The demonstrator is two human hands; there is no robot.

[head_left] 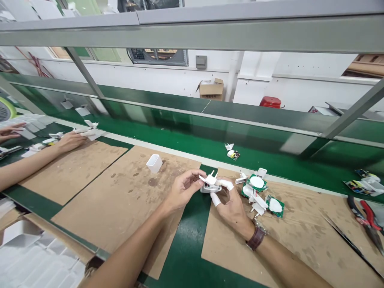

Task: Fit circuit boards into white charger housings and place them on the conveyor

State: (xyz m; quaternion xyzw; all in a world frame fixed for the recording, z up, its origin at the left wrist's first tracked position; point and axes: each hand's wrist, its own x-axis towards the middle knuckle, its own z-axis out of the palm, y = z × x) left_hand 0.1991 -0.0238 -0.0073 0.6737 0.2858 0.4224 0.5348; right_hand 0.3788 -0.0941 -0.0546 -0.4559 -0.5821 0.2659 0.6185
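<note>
Between my hands is a white plug charger point(211, 187), its boxy case low and a two-pin plug piece tilted on top. My left hand point(186, 187) pinches the charger's left side with thumb and fingers. From the right, my right hand point(232, 206) grips the case, white covers on its thumb and a finger. Just right of that hand lie several green circuit boards with white round pads point(257, 182) and white plug pieces point(258, 203). An upright white case point(154, 163), open at the top, stands on the cardboard to the left.
Pliers point(367, 222) and tweezers point(351, 239) lie at the right. Loose circuit parts point(233, 154) sit on the green bench behind. A co-worker's hand point(72, 141) works at the left. White trays point(39, 260) fill a box at lower left. A metal frame point(192, 34) spans overhead.
</note>
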